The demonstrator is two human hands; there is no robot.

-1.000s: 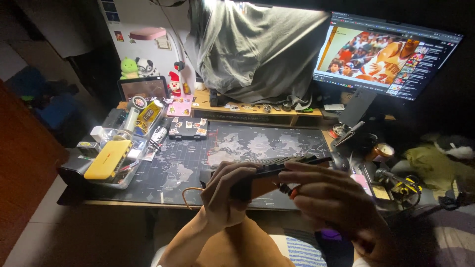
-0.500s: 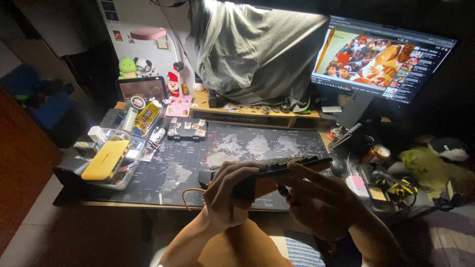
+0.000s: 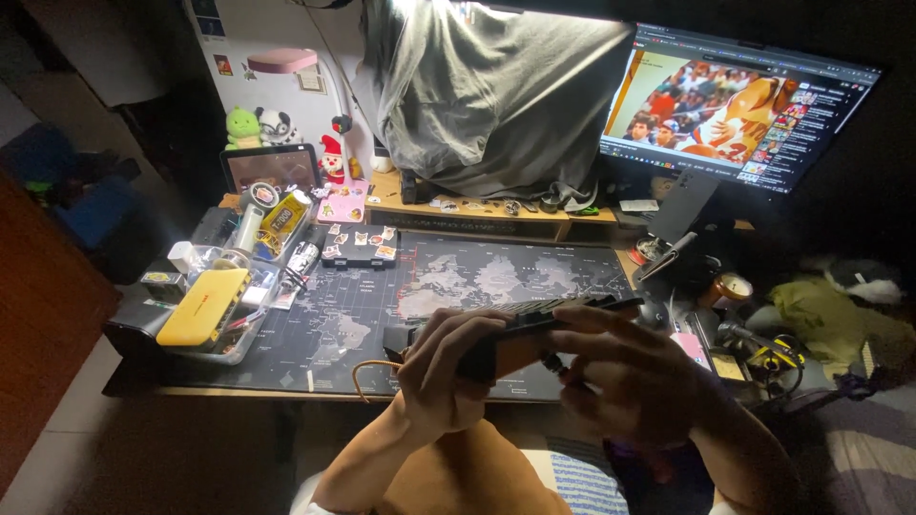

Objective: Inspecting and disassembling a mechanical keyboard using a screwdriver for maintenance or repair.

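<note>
Above the front edge of the world-map desk mat, a dark keyboard was held tilted, clasped firmly by the left hand and pinched underneath by the right hand; steady two-sided support was judged best.

Home desk, monitor, map desk mat, plush toys

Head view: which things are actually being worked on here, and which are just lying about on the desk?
In hand:
keyboard, held by left hand and right hand

Lying about:
yellow case
monitor
grey cloth
map desk mat
</note>
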